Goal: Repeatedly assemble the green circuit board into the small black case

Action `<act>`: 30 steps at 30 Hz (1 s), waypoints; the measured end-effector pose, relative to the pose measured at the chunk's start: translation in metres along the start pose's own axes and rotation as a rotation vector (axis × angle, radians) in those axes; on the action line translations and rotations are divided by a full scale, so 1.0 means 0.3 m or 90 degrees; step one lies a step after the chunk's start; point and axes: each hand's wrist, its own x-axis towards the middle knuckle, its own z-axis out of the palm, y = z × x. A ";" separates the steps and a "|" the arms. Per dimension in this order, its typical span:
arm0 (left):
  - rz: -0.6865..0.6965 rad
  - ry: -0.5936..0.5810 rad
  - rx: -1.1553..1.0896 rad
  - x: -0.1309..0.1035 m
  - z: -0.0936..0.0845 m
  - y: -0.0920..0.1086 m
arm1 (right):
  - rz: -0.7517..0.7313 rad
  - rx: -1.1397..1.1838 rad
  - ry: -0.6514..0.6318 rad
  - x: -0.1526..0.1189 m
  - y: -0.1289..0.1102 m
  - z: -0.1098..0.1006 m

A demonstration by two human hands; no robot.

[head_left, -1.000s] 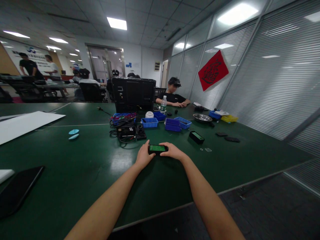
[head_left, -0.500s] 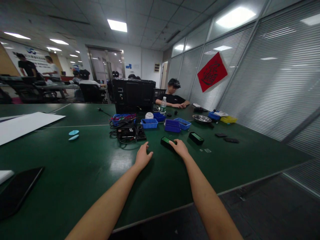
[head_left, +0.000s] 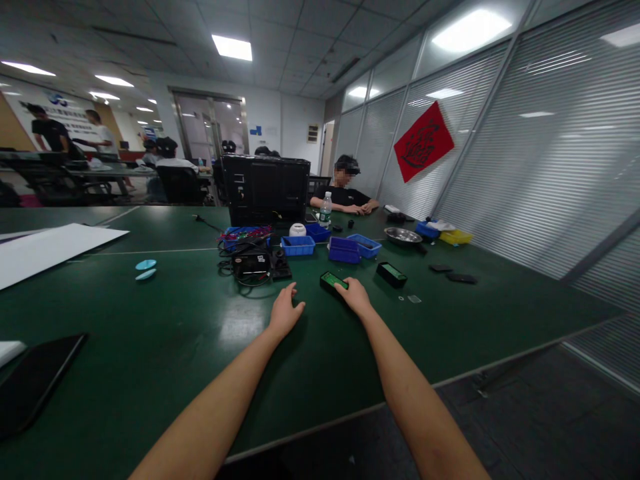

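Observation:
On the green table a small open black case with a green circuit board [head_left: 332, 279] lies in front of me. Its near right end is in the grip of my right hand [head_left: 356, 296], the thumb over the board's edge and the other fingers on the far side, partly hidden. My left hand [head_left: 287, 311] holds nothing; it hovers or rests just over the table, fingers apart, left of that case. To the right sits a second black case with a green board [head_left: 392, 274]. Beyond it lie a small ring [head_left: 401, 299] and a clear flat piece [head_left: 415, 299].
Tangled black cables and a black adapter [head_left: 251, 264] lie ahead of my left hand. Blue bins [head_left: 299, 246], a baseball [head_left: 297, 230], a bottle [head_left: 325, 212] and a metal bowl [head_left: 403, 236] stand farther back. A person [head_left: 345, 190] sits across the table.
My right hand has shifted slightly left, its fingers closer round the case's end. My left hand stays nearly in place; the whole view has drifted a little.

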 end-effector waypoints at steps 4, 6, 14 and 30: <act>-0.001 0.002 -0.002 0.002 0.005 -0.003 | -0.014 0.019 0.014 -0.013 -0.020 0.004; -0.001 0.003 -0.002 0.003 0.007 -0.002 | -0.018 0.024 0.017 -0.024 -0.033 0.010; 0.008 0.007 -0.002 0.002 0.010 -0.004 | -0.077 -0.076 -0.036 -0.063 -0.074 0.025; -0.009 0.006 -0.020 0.005 0.010 -0.006 | -0.068 -0.103 -0.059 -0.064 -0.082 0.026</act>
